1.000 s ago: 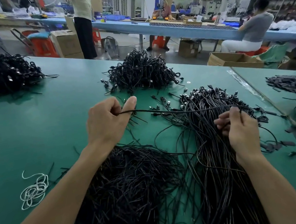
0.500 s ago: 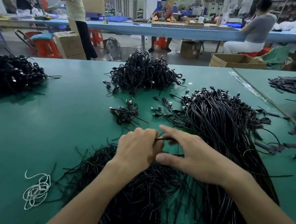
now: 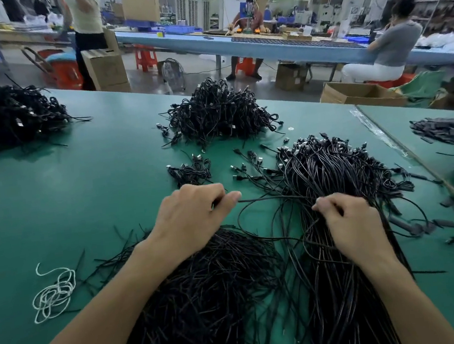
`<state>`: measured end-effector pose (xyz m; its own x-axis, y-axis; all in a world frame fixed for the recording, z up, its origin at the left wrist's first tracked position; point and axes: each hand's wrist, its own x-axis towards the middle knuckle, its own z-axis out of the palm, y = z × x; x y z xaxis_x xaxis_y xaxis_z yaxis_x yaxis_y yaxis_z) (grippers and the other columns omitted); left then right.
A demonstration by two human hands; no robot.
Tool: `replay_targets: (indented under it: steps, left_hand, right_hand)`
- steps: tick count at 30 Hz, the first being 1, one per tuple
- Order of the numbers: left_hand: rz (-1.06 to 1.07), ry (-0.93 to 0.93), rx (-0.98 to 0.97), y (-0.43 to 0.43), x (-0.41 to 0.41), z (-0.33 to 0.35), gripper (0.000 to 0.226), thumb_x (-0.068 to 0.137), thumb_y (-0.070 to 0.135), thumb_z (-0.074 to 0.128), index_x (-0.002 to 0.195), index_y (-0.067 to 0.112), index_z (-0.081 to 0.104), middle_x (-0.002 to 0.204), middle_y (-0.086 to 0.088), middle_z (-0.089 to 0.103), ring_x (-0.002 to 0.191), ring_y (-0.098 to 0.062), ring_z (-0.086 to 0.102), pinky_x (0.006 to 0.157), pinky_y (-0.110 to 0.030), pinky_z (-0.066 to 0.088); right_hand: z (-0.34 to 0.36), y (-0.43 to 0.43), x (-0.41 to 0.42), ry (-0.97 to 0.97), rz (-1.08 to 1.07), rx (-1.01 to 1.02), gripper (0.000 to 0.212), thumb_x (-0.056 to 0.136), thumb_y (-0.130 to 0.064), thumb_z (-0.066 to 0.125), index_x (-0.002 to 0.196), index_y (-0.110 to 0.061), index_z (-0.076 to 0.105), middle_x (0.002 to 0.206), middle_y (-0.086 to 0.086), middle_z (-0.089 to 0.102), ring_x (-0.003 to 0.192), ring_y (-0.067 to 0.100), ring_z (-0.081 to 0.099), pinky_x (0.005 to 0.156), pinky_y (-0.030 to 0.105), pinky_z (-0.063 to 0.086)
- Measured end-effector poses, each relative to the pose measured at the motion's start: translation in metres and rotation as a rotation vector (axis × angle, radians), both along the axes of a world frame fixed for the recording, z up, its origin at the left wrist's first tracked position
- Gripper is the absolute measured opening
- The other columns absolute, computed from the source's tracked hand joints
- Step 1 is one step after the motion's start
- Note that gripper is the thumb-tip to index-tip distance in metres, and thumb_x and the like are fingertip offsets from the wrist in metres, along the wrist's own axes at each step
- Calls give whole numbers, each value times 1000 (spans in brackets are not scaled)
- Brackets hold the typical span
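Hands apart. Left hand (image 3: pixel 194 217) pinched a single black cable (image 3: pixel 265 199) between thumb and curled fingers. The cable ran from its fingertips toward the right hand and vanished into the long cable bundle (image 3: pixel 329 169). Right hand (image 3: pixel 348 220) sat on that bundle, fingers curled round a few strands; could not tell whether these included the same cable. Just beyond the left hand, a small coiled bunch (image 3: pixel 190 171) lay on the green tabletop (image 3: pixel 95 185). White cord (image 3: pixel 53 293) lay left of the left forearm.

Bright, even overhead light, soft shadows, wide-angle bending at the edges, slightly blurred background
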<state>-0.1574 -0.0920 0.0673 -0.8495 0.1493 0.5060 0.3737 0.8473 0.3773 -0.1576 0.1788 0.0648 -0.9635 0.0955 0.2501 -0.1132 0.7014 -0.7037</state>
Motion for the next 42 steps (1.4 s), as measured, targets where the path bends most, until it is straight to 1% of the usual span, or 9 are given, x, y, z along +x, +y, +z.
replay_targets:
  steps: [4, 9, 14, 20, 24, 27, 31, 36, 42]
  left_hand:
    - [-138, -227, 28, 3, 4, -16, 54, 89, 74, 29, 65, 28, 42, 53, 8, 47, 43, -7, 40, 48, -21, 33]
    - [-238, -423, 131, 1, 7, -25, 44, 98, 56, 39, 71, 22, 46, 61, 8, 46, 50, -6, 37, 52, -22, 33]
    - [-493, -756, 311, 10, 25, -14, 54, 100, 58, 35, 67, 23, 58, 57, 3, 37, 49, -11, 32, 51, -25, 32]
    - [-719, -900, 1157, 29, 32, -2, 52, 102, 48, 40, 73, 12, 66, 52, 6, 34, 44, -9, 26, 42, -19, 28]
    - [-548, -695, 1594, 38, 19, -7, 47, 94, 40, 44, 96, 9, 79, 70, -3, 63, 65, -15, 63, 61, -24, 55]
    - [-364, -478, 1252, 40, 14, -16, 40, 99, 34, 42, 109, 9, 73, 95, -6, 75, 93, -18, 72, 81, -26, 58]
    - [-297, -423, 482, 40, 25, -22, 39, 106, 32, 41, 86, 20, 72, 70, 8, 69, 62, -2, 62, 62, -21, 51]
    - [-467, -816, 907, 43, 41, -10, 59, 101, 54, 34, 60, 19, 58, 46, 6, 32, 37, -9, 27, 41, -17, 27]
    - [-795, -1138, 1373, 38, 38, 11, 50, 99, 50, 43, 59, 21, 45, 45, 12, 29, 35, -2, 27, 36, -15, 27]
  right_hand:
    - [-3, -13, 8, -120, 260, 286, 31, 101, -36, 51, 130, -32, 59, 99, -14, 63, 91, 5, 59, 83, 28, 50]
    - [2, -25, 17, -130, 509, 38, 32, 92, -54, 51, 79, -29, 67, 53, -3, 54, 44, 12, 46, 49, 31, 43]
    - [4, -35, 10, 6, 427, -188, 35, 85, -61, 51, 78, -32, 67, 48, -10, 41, 44, 8, 33, 44, 28, 30]
    - [-21, -51, 22, -271, 534, -191, 32, 95, -54, 48, 79, -35, 68, 50, -10, 40, 47, 10, 33, 48, 30, 29]
    - [-20, -64, 35, -296, 619, 8, 20, 101, -35, 51, 90, -38, 67, 66, -9, 63, 56, 13, 50, 56, 31, 44]
    - [-7, -62, 38, -229, 585, 93, 20, 99, -35, 54, 83, -37, 65, 71, -7, 66, 58, 9, 55, 59, 35, 48]
    - [11, -52, 32, -42, 473, 29, 20, 91, -38, 68, 72, -30, 68, 59, -17, 58, 51, 2, 47, 50, 20, 38]
    - [18, -46, 26, 91, 404, -236, 19, 86, -42, 65, 74, -30, 71, 59, -14, 61, 51, 0, 47, 51, 12, 36]
    - [-3, -65, 35, -51, 445, -322, 42, 94, -50, 46, 71, -15, 56, 56, -9, 37, 54, 9, 30, 50, 33, 26]
